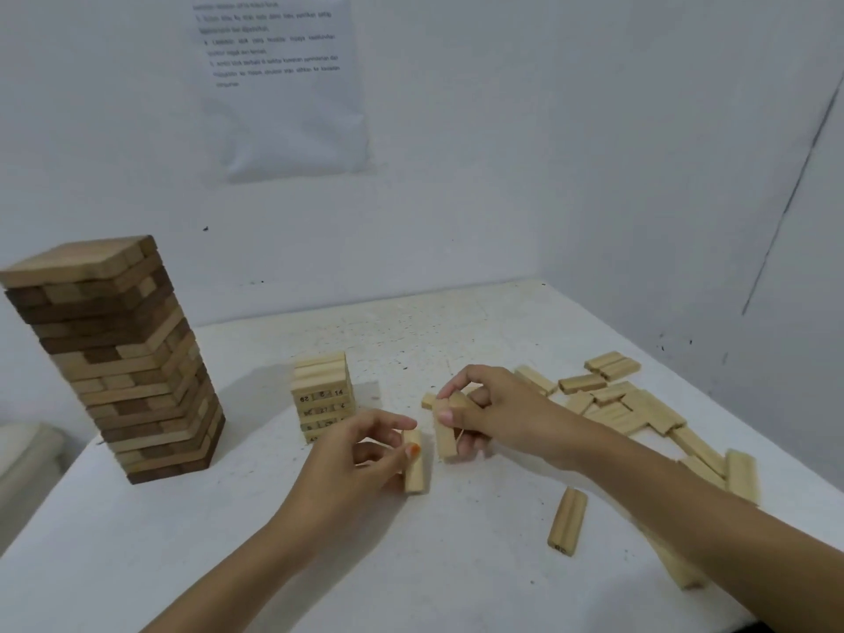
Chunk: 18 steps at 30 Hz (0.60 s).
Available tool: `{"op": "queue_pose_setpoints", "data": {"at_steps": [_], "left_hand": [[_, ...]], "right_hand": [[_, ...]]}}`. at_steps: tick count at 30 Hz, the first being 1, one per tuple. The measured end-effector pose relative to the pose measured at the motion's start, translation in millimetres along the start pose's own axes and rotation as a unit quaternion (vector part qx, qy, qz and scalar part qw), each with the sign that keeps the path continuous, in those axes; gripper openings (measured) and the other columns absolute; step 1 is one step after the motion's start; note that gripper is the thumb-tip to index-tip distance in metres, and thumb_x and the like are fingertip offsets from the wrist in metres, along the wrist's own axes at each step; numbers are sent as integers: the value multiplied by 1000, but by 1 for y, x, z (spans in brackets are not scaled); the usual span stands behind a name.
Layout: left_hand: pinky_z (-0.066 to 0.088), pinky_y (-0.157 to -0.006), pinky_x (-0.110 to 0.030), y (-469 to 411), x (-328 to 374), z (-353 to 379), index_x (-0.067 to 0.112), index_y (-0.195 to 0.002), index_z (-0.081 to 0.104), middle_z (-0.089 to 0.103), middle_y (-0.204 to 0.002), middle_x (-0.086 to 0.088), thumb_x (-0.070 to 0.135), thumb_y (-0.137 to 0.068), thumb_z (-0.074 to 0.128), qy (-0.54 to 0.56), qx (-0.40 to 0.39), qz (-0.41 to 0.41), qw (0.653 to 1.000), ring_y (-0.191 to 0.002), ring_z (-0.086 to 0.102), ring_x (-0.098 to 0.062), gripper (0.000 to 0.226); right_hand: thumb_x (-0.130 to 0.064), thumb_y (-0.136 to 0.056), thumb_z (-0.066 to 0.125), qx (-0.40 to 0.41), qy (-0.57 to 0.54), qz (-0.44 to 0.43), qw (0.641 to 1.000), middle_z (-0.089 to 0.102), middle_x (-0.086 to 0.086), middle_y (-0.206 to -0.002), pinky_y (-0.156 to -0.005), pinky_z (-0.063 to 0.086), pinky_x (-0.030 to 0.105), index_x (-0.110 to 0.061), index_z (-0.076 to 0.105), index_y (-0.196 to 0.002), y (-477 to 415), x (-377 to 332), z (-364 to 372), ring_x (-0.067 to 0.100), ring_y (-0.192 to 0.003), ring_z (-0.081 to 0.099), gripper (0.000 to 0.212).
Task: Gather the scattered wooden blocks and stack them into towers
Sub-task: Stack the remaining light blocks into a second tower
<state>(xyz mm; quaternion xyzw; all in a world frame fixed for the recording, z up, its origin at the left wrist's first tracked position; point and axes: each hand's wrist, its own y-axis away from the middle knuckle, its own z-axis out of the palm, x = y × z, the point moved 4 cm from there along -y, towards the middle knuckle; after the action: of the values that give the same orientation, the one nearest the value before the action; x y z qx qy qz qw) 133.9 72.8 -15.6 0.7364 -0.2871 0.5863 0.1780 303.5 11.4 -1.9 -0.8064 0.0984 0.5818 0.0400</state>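
Here, near the middle of the white bench (319, 564), two bare hands each hold a wooden piece. The left hand (361, 450) pinches a pale block (414, 468) between thumb and curled fingers, the block standing nearly upright just above the bench top. At its 2 o'clock, close but apart, the right hand (484, 408) grips a second block (444, 431), also on end, with fingers wrapped round its upper half. The end of a third block (428, 399) shows at that hand's fingertips; whether it is held too cannot be told.

At 11 o'clock of the left hand stands a short tower (322, 395) of pale blocks, with printed numbers on the ends that face the camera. At 9 o'clock of that one, well apart, rises a tall tower (114, 358) of mixed dark and light wood, its layers slightly twisted.

At 3 o'clock of the right hand lie the loose blocks (639, 408), strewn flat and overlapping toward the bench's right edge. A lone block (567, 523) lies at 5 o'clock of that hand, near the forearm.

A printed sheet of paper (283, 84) hangs on the wall (548, 130) at 12 o'clock.
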Motion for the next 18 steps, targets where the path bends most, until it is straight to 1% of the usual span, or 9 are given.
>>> {"op": "queue_pose_setpoints", "data": {"at_steps": [2, 4, 8, 10, 11, 13, 15, 17, 18], "left_hand": [[57, -65, -24, 8, -6, -9, 14, -95, 72, 62, -81, -3, 5, -84, 68, 26, 7, -21, 999, -75, 67, -23, 15], [57, -66, -25, 12, -10, -18, 13, -95, 72, 62, -80, -6, 4, -83, 68, 38, 18, -29, 999, -74, 66, -22, 15], [57, -72, -26, 19, -15, -33, 16, -97, 72, 67, -77, -2, 7, -82, 70, 2, 21, -24, 1000, -77, 65, -21, 18], [56, -73, -25, 23, -17, -37, 19, -97, 72, 67, -81, -6, 8, -83, 70, -8, 24, -25, 999, -77, 64, -18, 17], [54, -72, -23, 25, -18, -39, 21, -96, 72, 67, -83, -5, 10, -83, 70, -21, 30, -22, 999, -76, 63, -14, 16], [47, -66, -16, 29, -20, -42, 24, -94, 72, 65, -81, 1, 15, -84, 70, -58, 44, -3, 997, -70, 57, -4, 13], [42, -62, -13, 32, -23, -44, 27, -92, 71, 62, -84, 3, 19, -84, 71, -101, 62, 15, 993, -66, 51, 1, 11], [40, -62, -12, 32, -23, -46, 28, -92, 71, 59, -89, 1, 22, -84, 71, -126, 68, 26, 989, -65, 48, 2, 10], [40, -61, -12, 32, -23, -46, 28, -92, 71, 58, -89, 1, 22, -84, 70, -125, 67, 26, 990, -64, 48, 3, 10]], "right_hand": [[-13, -91, 65, -47, -30, 16, 998, 67, 9, -68, -54, 51, 24, -5, 57, -106, 0, -4, 13, 17, -57, 63, 19], [-12, -90, 66, -86, -34, 28, 995, 68, 11, -68, -57, 54, 25, -2, 57, -107, -1, -8, 25, 19, -58, 64, 23], [-12, -90, 67, -117, -28, 45, 992, 68, 13, -72, -55, 55, 24, 1, 55, -111, -6, -11, 44, 19, -58, 65, 27], [-13, -90, 66, -129, -20, 50, 990, 67, 11, -71, -52, 52, 23, 1, 55, -110, -8, -12, 52, 17, -56, 64, 27], [-16, -90, 67, -132, 1, 49, 990, 66, 9, -70, -50, 50, 22, -1, 57, -109, -8, -13, 55, 14, -53, 61, 26], [-27, -88, 70, -132, 102, 32, 985, 63, 2, -71, -51, 44, 19, -10, 64, -105, -8, -14, 57, 7, -52, 55, 24], [-37, -84, 73, -117, 213, 2, 970, 58, -8, -78, -63, 42, 19, -21, 69, -99, -9, -15, 55, 3, -65, 52, 23], [-41, -82, 72, -92, 238, -11, 967, 56, -13, -85, -72, 41, 19, -25, 71, -96, -8, -15, 52, 1, -77, 51, 22], [-42, -84, 70, -83, 220, -5, 972, 57, -13, -84, -71, 41, 19, -25, 70, -96, -8, -15, 51, 1, -75, 51, 20]]}}
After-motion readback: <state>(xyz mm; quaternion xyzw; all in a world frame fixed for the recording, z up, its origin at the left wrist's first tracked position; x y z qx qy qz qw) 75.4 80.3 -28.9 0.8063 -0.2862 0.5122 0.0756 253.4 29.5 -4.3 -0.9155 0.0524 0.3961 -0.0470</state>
